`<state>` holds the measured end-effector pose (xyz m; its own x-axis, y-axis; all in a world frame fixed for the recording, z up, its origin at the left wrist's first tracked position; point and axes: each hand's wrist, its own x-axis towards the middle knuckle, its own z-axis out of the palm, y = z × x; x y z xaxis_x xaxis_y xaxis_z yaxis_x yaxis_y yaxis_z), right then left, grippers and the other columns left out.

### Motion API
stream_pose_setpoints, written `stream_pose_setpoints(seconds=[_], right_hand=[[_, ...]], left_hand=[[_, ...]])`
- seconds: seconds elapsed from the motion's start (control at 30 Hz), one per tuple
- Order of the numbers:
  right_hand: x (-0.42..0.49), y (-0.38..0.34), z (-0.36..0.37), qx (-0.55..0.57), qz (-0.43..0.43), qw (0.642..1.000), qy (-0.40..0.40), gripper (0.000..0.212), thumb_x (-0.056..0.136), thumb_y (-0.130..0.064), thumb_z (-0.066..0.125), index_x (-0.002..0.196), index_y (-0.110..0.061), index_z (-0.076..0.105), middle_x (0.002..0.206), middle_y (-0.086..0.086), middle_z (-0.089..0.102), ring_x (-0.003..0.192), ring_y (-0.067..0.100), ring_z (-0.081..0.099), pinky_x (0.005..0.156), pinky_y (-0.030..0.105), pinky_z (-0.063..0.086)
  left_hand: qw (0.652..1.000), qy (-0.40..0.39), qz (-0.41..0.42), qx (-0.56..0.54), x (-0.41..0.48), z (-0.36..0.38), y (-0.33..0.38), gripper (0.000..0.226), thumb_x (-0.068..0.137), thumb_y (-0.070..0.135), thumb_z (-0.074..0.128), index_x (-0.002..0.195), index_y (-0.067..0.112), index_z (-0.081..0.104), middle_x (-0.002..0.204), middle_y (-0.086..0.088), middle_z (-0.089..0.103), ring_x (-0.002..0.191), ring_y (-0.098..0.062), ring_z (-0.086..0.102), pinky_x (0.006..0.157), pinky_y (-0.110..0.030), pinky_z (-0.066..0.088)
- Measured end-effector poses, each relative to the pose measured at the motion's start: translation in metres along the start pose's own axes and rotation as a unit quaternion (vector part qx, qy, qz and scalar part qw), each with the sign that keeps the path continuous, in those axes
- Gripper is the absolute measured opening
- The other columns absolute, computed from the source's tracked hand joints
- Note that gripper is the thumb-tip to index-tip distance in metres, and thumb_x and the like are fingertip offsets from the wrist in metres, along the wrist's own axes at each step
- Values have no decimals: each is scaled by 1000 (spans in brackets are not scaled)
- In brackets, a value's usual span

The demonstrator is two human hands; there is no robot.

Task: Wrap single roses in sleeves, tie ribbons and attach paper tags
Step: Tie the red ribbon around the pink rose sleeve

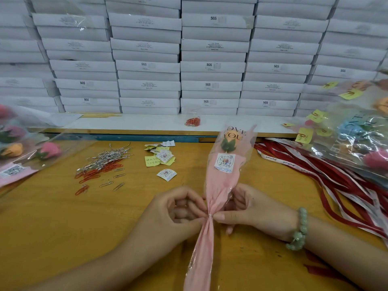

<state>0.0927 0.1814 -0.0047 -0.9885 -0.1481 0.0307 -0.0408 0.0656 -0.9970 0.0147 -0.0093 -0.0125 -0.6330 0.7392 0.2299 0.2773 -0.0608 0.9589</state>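
Both grips meet at one spot: the cinched neck of the pink sleeve (220, 179). The left hand (178, 208) pinches the gather from its side with thumb and forefinger, the other fingers curled in. The right hand (245, 208) pinches from the opposite side, thumb tip pressed against the fold. Between the two pinches sits a small silver twist tie (210, 215), wound round the neck. Whether its ends are fully twisted I cannot tell.

From that neck the sleeve's long axis runs away from the person and slightly to the right. The orange rose (231, 141) is at the far end under printed lettering, and a paper tag (225, 162) is stuck on the sleeve between rose and neck. The tail runs back towards the person and out of view. The sleeve appears to lie on the desk (63, 227).

The ribbon looks like the step to come, and the red ribbons (325, 171) lie well to the right — nearer the right hand. That hand would probably reach for one while the left holds the neck. The loose twist ties (107, 158) and paper clips (94, 175) lie on the far left, on the left hand's side.
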Motion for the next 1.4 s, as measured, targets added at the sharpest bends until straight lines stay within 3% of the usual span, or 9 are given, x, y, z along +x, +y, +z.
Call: stream_pose_setpoints(seconds=[0.1, 0.2, 0.3, 0.43, 0.73, 0.97, 1.1, 1.27, 1.4], right_hand=[[1, 0, 1, -3, -7, 1000, -10, 31, 78, -12, 69, 105, -10, 55, 96, -1, 71, 89, 14, 68, 63, 22, 58], [1, -1, 3, -13, -15, 1000, -17, 28, 78, -15, 68, 103, -12, 56, 96, -2, 72, 88, 13, 69, 64, 21, 58], [1, 1, 4, -21, -8, 1000, -14, 26, 77, -17, 69, 99, -15, 58, 92, 0, 72, 83, 13, 69, 65, 20, 58], [0, 1, 4, -26, -6, 999, -17, 22, 78, -14, 69, 96, -16, 59, 91, 3, 72, 81, 14, 70, 65, 20, 57], [-1, -1, 0, -36, 7, 999, -36, 27, 83, 11, 63, 99, -8, 53, 87, 0, 74, 83, 13, 70, 69, 22, 58], [1, 1, 6, -76, 16, 996, 33, 29, 81, 2, 68, 105, 6, 52, 89, 12, 69, 74, 15, 68, 51, 19, 53], [0, 2, 8, -134, -15, 988, 77, 15, 80, -10, 73, 80, -4, 58, 71, 12, 63, 59, 13, 59, 36, 17, 43], [-4, 1, 11, -212, -62, 970, 106, 4, 83, -14, 72, 82, -13, 68, 76, 3, 71, 62, 8, 65, 38, 21, 45], [-7, 0, 11, -272, -103, 949, 117, 3, 86, -15, 69, 84, -14, 72, 72, 0, 72, 62, 8, 68, 44, 20, 49]], left_hand=[[999, 5, -16, -33, 0, 0, 3, 6, 73, 17, 73, 77, 14, 70, 76, -16, 70, 72, -35, 69, 63, -24, 55], [998, 10, -41, -36, 1, 0, 4, 26, 64, 24, 91, 75, 12, 70, 67, -13, 68, 60, -20, 64, 57, -22, 53], [998, 3, -68, -9, 2, 0, 2, 33, 56, 38, 91, 74, 19, 70, 69, -14, 71, 62, -21, 66, 59, -26, 52], [996, -19, -83, -38, 3, -1, -1, 19, 63, 21, 88, 71, 20, 71, 63, -11, 68, 56, -18, 64, 54, -22, 50], [993, -26, -88, -77, 4, -1, -1, 22, 65, 11, 88, 73, 15, 68, 75, -31, 69, 63, -30, 67, 51, -23, 51], [992, -13, -90, -84, 3, -3, -3, 33, 64, 12, 89, 85, 4, 65, 72, -26, 69, 63, -28, 70, 51, -23, 52], [989, 18, -96, -110, 6, -4, -6, 37, 68, 13, 81, 96, 2, 59, 77, -31, 67, 80, -54, 65, 53, -25, 54], [988, 29, -89, -120, 8, -3, -9, 44, 61, 16, 81, 96, 6, 56, 71, -26, 64, 84, -64, 57, 49, -25, 52], [989, 27, -82, -122, 7, -3, -9, 45, 61, 15, 80, 95, 4, 54, 75, -31, 66, 77, -49, 67, 48, -24, 51]])
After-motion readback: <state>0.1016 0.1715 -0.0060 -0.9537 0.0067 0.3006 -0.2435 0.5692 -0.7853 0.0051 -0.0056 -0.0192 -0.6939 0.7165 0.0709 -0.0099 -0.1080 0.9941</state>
